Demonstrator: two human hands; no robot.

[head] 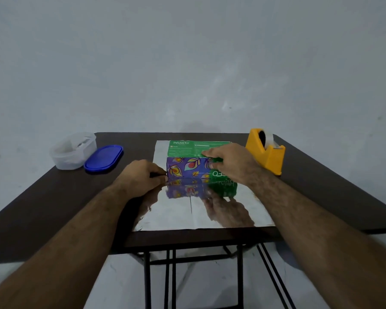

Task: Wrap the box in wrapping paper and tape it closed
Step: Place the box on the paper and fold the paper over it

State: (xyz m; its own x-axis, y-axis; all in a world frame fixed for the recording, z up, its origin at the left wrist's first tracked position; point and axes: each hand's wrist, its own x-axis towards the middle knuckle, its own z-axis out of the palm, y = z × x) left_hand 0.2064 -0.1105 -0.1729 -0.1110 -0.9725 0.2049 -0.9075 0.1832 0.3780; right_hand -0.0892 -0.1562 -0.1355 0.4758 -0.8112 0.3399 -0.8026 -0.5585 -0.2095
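Observation:
A green tissue box (187, 149) with a purple patterned front face stands on a shiny silver sheet of wrapping paper (178, 217) in the middle of the dark table. My right hand (230, 161) grips the box's near right top edge, fingers on top and thumb on the front. My left hand (140, 175) sits at the box's lower left corner with curled fingers pinching the paper's left edge. The paper mirrors the box and my right hand.
A yellow tape dispenser (266, 151) with a clear roll stands right of the box. At the far left sit a clear plastic tub (71, 152) and its blue lid (104, 159). The dark table (54, 197) ends just past the paper's near edge.

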